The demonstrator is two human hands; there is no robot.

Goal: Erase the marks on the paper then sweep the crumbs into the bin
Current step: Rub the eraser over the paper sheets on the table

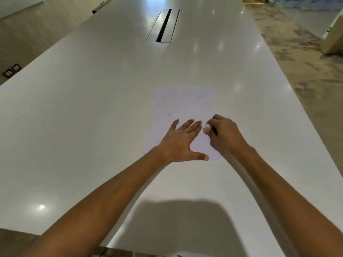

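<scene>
Closed around a small white eraser [206, 128], the right hand [225, 135] presses it on the paper [183, 106], while the left hand [181, 140] lies open and flat beside it, holding nothing, probably to keep the sheet from sliding. Beyond the paper the glossy white table [92, 108] runs far to a cable slot [163, 25]; dark crumbs [168, 120] lie near the left fingers, and no bin is visible.

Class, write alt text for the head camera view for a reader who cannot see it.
A person's left hand presses flat on a sheet of paper on a long white table, while the right hand grips a small white eraser against the sheet. Tiny dark crumbs lie nearby.
</scene>
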